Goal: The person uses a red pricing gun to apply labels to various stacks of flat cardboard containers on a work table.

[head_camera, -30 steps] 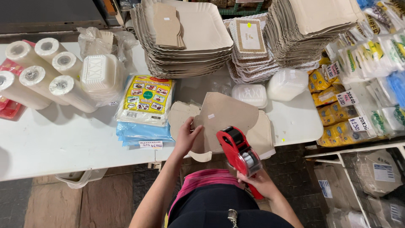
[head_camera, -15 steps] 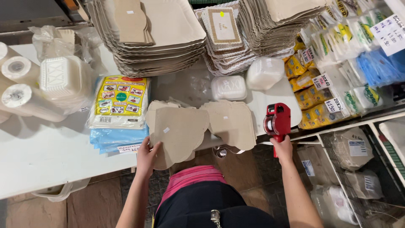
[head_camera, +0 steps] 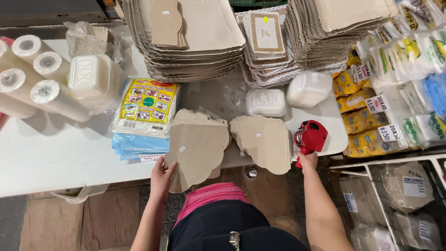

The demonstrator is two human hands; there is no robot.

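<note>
My left hand (head_camera: 161, 175) holds the near edge of a stack of brown scalloped cardboard pieces (head_camera: 197, 146) that overhangs the front of the white table (head_camera: 55, 153). A second stack of the same brown pieces (head_camera: 265, 142) lies just to its right. My right hand (head_camera: 307, 159) grips the handle of a red price-label gun (head_camera: 310, 136), which rests on the table's right front corner beside that second stack.
Tall piles of brown paper plates (head_camera: 195, 42) and trays (head_camera: 334, 28) fill the back. White foam containers (head_camera: 265, 102), white paper rolls (head_camera: 32, 69) and a yellow and blue packet pile (head_camera: 144, 116) stand around. Bagged goods (head_camera: 399, 93) hang on the right above a wire rack (head_camera: 395, 195).
The red label gun went from over the cardboard to the right and now rests on the table corner. My left hand slid down to the near edge of the left stack.
</note>
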